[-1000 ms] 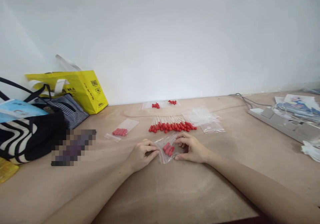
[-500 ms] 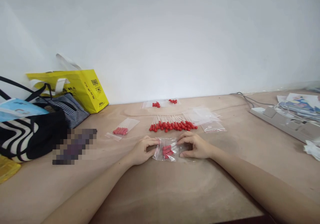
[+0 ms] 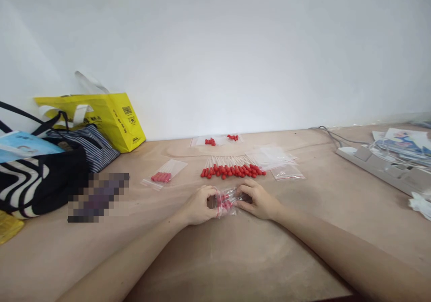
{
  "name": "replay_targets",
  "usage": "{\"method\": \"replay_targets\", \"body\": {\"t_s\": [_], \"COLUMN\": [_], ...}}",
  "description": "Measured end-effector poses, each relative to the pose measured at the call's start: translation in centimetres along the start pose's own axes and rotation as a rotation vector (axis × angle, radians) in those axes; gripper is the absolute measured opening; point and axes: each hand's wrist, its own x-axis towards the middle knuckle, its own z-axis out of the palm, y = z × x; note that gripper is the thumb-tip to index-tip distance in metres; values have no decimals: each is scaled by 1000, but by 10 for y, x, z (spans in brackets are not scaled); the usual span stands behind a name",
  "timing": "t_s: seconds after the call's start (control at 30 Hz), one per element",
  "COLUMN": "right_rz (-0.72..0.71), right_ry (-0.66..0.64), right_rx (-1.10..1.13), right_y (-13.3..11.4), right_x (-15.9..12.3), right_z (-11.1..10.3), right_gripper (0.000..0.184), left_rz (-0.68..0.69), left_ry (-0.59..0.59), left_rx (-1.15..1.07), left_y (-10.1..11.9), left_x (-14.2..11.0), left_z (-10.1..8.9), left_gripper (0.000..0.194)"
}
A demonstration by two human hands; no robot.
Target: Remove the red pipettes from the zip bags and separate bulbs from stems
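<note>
Between my hands is a clear zip-lock bag (image 3: pixel 232 208) with several red-tipped sticks in it, its plastic crumpled and bunched. The fingers of my left hand (image 3: pixel 200 205) pinch the bag's left end, where the red-edged opening is. My right hand (image 3: pixel 258 199) grips the other end between thumb and fingers. Just beyond the hands lies a row of loose red-tipped sticks (image 3: pixel 232 171), red ends toward me and pale shafts pointing away. To the left, a filled zip-lock bag (image 3: pixel 162 176) lies flat on the table.
Flat clear bags (image 3: pixel 286 171) lie right of the row. More bagged red-tipped sticks (image 3: pixel 210 142) are near the wall. At left stand a yellow bag (image 3: pixel 124 122) and a black bag (image 3: pixel 63 176). A power strip (image 3: pixel 380 165) with cables lies at right.
My hands have come closer together, squeezing the bag from stretched flat into a bunched shape. The left hand has shifted right and the right hand slightly left.
</note>
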Motion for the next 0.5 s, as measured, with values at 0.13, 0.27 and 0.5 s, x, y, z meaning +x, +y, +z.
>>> {"method": "replay_targets", "body": {"t_s": [0.13, 0.27, 0.5], "right_rz": [31, 59, 55], "right_ry": [22, 32, 19], "right_rx": [-16, -6, -10], "right_y": [-4, -4, -2], "right_x": [3, 4, 4], "right_z": [1, 2, 2], "right_gripper": [16, 13, 11], "left_rz": [116, 232, 194], "left_ry": [35, 75, 67], "left_rx": [97, 382, 356], "left_y": [0, -2, 5], "left_x": [-3, -7, -8], "left_z": [-2, -4, -6], "left_gripper": [19, 14, 29]}}
